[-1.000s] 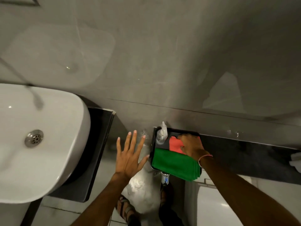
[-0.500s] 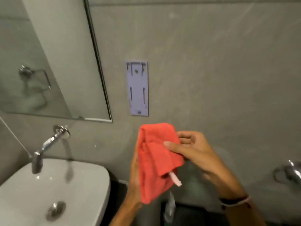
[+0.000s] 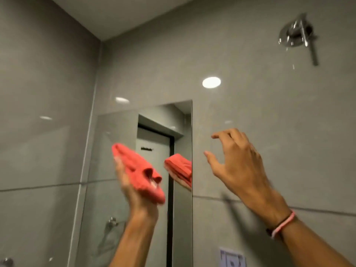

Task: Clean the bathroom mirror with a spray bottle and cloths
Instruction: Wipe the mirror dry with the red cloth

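A person's 2 bare arms reach up toward a wall-mounted bathroom mirror (image 3: pixel 115 170) set in grey tiled walls. The left hand (image 3: pixel 134 187) is raised in front of the glass, palm up, holding a folded red cloth (image 3: pixel 137 171) that lies across the palm; motion blur hides how tightly the fingers close. The cloth's reflection shows at the mirror's right edge. The right hand (image 3: pixel 238 166) hovers empty beside the mirror, fingers loosely curled and spread. A pink wristband (image 3: pixel 282 224) circles that wrist. A chrome fixture (image 3: pixel 297 36) sits high on the wall.
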